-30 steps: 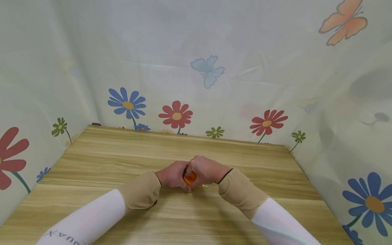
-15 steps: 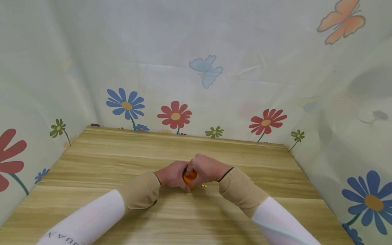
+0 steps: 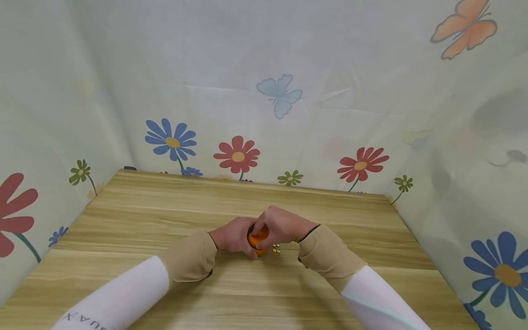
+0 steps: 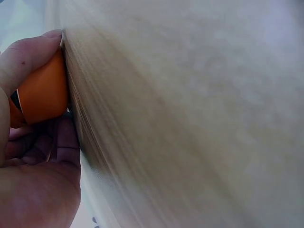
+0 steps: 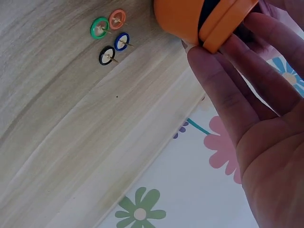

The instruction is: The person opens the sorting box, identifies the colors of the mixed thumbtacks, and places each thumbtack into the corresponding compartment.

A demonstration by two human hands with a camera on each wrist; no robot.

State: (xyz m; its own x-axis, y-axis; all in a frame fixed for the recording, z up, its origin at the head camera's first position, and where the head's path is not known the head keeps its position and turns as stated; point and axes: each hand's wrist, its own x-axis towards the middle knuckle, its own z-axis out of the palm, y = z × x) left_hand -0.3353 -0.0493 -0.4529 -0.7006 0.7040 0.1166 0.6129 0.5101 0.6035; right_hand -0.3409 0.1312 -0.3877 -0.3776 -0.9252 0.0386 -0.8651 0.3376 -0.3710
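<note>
A round orange container (image 5: 178, 16) with a dark band below its orange lid (image 5: 228, 23) stands low on the table between my hands. My left hand (image 3: 238, 234) grips its body from the left, thumb and fingers spread around the side. From above and the right, my right hand (image 3: 284, 225) holds the lid with its thumb and fingers at the edge. Close by on the right lie several small thumbtacks (image 3: 276, 249), points up. The right wrist view shows their green (image 5: 99, 28), orange (image 5: 117, 20), blue (image 5: 122, 42) and black rims (image 5: 107, 55).
The wood-grain table (image 3: 165, 197) reaches back to a pale curtain (image 3: 198, 55) printed with flowers and butterflies. The same curtain encloses the left and right sides.
My right hand has shifted slightly up and to the right, its fingers moving over the lid. More of the orange top and the thumbtacks now shows. My left hand keeps its place.
</note>
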